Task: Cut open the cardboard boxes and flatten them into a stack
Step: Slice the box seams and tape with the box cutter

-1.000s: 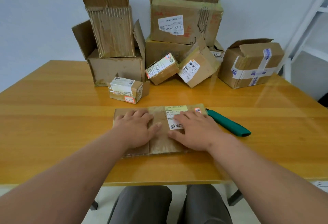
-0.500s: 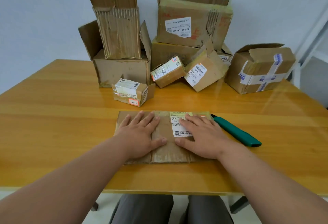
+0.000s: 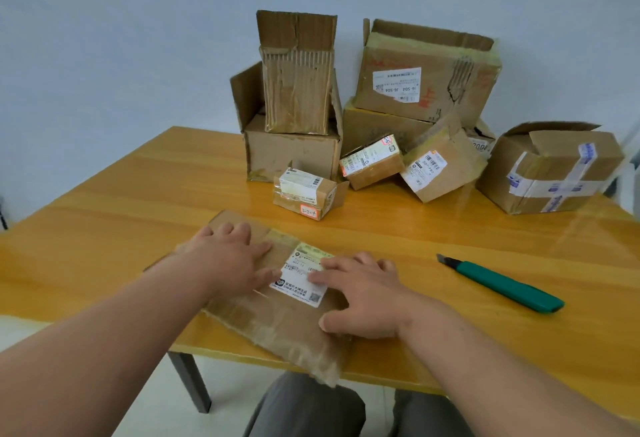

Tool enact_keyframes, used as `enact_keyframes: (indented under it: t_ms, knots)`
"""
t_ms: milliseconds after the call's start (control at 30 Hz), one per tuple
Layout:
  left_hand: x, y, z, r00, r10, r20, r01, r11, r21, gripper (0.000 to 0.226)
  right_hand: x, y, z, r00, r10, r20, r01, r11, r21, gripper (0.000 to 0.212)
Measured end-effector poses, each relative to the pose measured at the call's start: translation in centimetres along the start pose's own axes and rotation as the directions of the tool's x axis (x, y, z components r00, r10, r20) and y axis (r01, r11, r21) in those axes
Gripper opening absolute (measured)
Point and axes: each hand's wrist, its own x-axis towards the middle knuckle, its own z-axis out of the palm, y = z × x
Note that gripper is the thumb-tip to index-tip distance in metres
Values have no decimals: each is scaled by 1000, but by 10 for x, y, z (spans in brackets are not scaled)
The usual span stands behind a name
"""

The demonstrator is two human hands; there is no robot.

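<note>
A flattened cardboard box (image 3: 277,319) with a white label lies on the yellow wooden table (image 3: 104,228), turned at an angle, its near corner hanging over the front edge. My left hand (image 3: 228,260) lies flat on its far left part. My right hand (image 3: 360,294) presses on its right side, fingers spread over the label. A green utility knife (image 3: 502,286) lies on the table to the right of my right hand, blade end pointing left. Several unflattened boxes stand at the back, the nearest a small labelled box (image 3: 306,194).
At the back left a tall box (image 3: 298,76) stands on an open box (image 3: 291,156). A large taped box (image 3: 426,73) is stacked behind two small tilted boxes (image 3: 372,161). Another taped box (image 3: 550,166) stands at the right. My knees show below the table edge.
The flattened box has swung to an angle and slid toward the front edge under both hands. The view has turned, so the knife now lies farther from my right hand.
</note>
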Motion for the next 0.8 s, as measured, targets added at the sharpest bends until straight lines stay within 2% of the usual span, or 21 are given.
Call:
enact_keyframes:
  t_ms: [133,267,400,500,567,667,733,800]
  knots:
    - [3,-31,8,991,-132,17,133,989,-59,63,24,-32,0,997,-48,63,50,998,-26,84]
    - [8,-56,13,984,-175,-36,171,980,-101,57,55,-56,0,994,-49,102,56,996,-69,97]
    - [11,-73,11,982,-181,49,187,932,-309,91,90,-75,-6,999,8,41,-2,990,-140,99]
    - [8,-78,9,989,-94,113,123,948,-295,117,115,-91,-8,997,78,-29,-82,983,-165,100]
    - [9,-86,11,989,-72,133,105,960,-260,120,129,-96,-14,997,75,-10,-75,986,-149,93]
    - [16,-101,14,989,-94,116,106,989,-101,124,141,-87,-30,1000,25,14,-25,1000,-2,81]
    - [23,-113,12,987,-86,134,102,988,-120,118,147,-80,-35,1000,-9,-22,10,998,62,71]
    - [29,-125,8,982,-64,180,99,976,-192,104,152,-80,-33,995,-67,-73,71,996,50,51]
